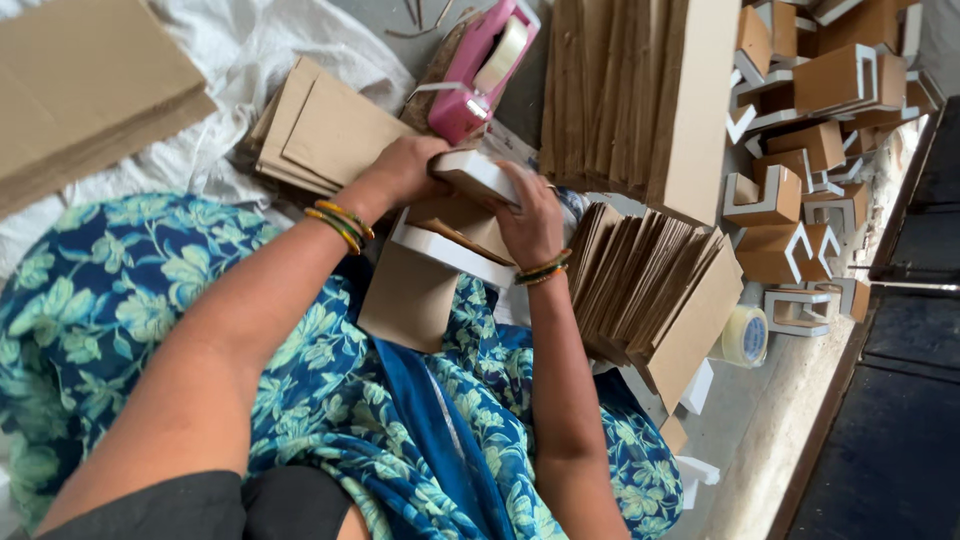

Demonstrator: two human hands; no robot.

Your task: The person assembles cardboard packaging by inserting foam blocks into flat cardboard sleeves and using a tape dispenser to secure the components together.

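Fingertips of the left hand hidden behind the white-edged cardboard piece; stacks cut off above.

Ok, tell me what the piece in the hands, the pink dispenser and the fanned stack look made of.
Piece held by left hand and right hand: U-shaped piece, apparently brown cardboard with white foam-like edges, matte.
Pink tape dispenser: likely plastic, glossy sheen.
Fanned stack: brown cardboard sheets, dull, layered edges visible.
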